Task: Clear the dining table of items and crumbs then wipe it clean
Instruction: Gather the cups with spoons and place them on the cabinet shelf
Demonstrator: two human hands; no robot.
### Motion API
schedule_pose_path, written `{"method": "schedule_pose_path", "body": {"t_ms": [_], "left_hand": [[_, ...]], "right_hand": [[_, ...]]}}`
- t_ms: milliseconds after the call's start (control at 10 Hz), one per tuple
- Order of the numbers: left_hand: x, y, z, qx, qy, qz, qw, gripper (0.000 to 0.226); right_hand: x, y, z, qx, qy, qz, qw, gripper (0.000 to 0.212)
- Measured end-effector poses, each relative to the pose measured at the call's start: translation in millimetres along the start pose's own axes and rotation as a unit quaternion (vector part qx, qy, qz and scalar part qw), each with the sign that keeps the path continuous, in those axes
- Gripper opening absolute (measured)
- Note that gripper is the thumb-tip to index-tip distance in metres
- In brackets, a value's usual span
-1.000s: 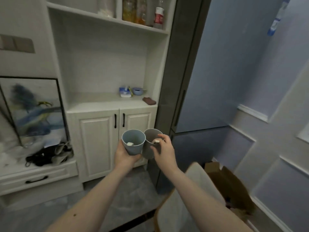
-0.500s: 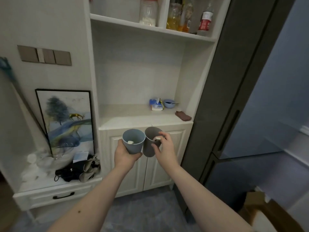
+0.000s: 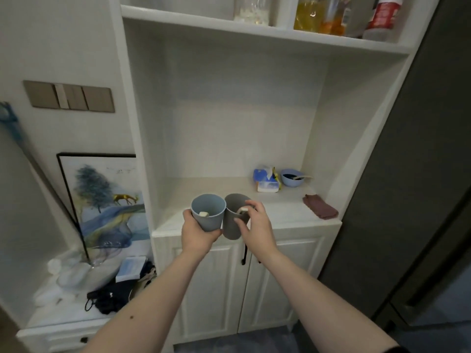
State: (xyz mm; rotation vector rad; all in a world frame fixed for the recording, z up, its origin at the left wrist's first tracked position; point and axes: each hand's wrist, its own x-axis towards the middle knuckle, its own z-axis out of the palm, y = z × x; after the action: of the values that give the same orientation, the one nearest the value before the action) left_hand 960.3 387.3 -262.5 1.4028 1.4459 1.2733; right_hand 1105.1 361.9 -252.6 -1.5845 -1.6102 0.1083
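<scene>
Two cups travel with you toward the white built-in cabinet, one per hand, both held just above its counter ledge (image 3: 178, 225). Your left hand (image 3: 196, 231) wraps its fingers around the light-blue plastic cup (image 3: 207, 216), which carries a small pale scrap at its bottom. Touching its right side, the grey plastic cup (image 3: 233, 222) tilts slightly in your right hand (image 3: 256, 226), thumb on its wall and fingertips hooked over the rim beside a small pale bit you seem to pin there.

Judging by this load, clearing is under way and far from finished: the dining table is out of sight, so you cannot tell what remains on it, and crumbs and the wipe-down appear to lie ahead.

Left of the alcove, a framed landscape painting (image 3: 107, 200) leans on a lower sideboard crowded with clear glassware and a black pouch, so there is little landing room there. The counter in the alcove offers bare surface from its left wall to the middle, right under the cups. Further right at the back stand a blue tissue pack (image 3: 265, 179) and a small blue bowl (image 3: 292, 178) with a spoon in it; a folded dark-red cloth (image 3: 320, 209) lies near the front right corner, a likely tool for wiping. Overhead, the next shelf (image 3: 254, 28) sits well above your hands. On the far right rises a dark tall panel (image 3: 407, 174), so approach stays straight ahead.
</scene>
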Motion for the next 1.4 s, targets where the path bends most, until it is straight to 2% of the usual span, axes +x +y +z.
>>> {"method": "schedule_pose_path", "body": {"t_ms": [200,400,600,700,900,1000,1100,1200,1400], "left_hand": [[71,-18,20,0.011,0.024,-0.019,0.999,0.066],[140,-40,31,0.003,0.017,-0.037,0.999,0.069],[224,-72,38,0.014,0.012,-0.064,0.998,0.081],[259,-76,44,0.015,0.035,-0.075,0.996,0.069],[299,-105,53,0.046,0.031,-0.102,0.993,0.056],[307,-104,60,0.073,0.06,-0.121,0.988,0.059],[321,-113,61,0.062,0.083,-0.119,0.988,0.066],[339,-124,62,0.034,0.107,-0.095,0.989,0.061],[377,-143,68,0.093,0.12,-0.086,0.985,0.052]], "right_hand": [[63,27,40,0.015,-0.033,-0.002,0.999,0.025],[115,47,83,0.021,-0.068,0.009,0.997,0.027],[172,54,127,0.013,-0.096,0.023,0.995,0.029],[201,59,146,0.03,-0.09,0.033,0.995,0.031],[229,73,177,0.052,-0.094,0.064,0.992,0.032],[239,79,190,0.066,-0.097,0.07,0.991,0.029],[252,83,203,0.065,-0.104,0.052,0.991,0.029],[268,87,217,0.062,-0.105,0.032,0.992,0.031],[293,95,238,0.033,-0.11,-0.02,0.993,0.033]]}}
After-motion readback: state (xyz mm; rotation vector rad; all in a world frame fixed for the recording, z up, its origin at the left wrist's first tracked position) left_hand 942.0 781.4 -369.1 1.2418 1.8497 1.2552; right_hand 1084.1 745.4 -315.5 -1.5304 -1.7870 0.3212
